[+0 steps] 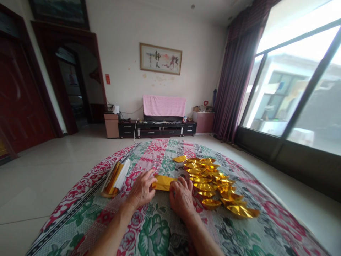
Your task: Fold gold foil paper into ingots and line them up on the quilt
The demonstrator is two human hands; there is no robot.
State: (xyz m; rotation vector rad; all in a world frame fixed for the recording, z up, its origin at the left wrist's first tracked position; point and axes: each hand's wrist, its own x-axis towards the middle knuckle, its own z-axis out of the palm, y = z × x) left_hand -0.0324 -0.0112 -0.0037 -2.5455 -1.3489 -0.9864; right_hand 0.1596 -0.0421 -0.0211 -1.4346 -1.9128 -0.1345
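A flat strip of folded gold paper (163, 182) lies between my hands, low over the patterned cloth. My left hand (142, 188) pinches its left end with thumb and fingers. At its right end, my right hand (182, 196) has curled fingers closed on the paper. Several shiny gold boat-shaped paper pieces (204, 187) stand in rows to the right of my right hand. One flatter gold piece (179, 159) lies at the far end of the rows. To the left of my left hand is a rolled stack of gold and white paper sheets (117, 177).
A floral cloth (154, 231) covers the round table under everything. Beyond it stand a low black cabinet (160, 132) and a pink cloth (164, 105) draped over a screen. Curtains (231, 81) and large windows are on the right.
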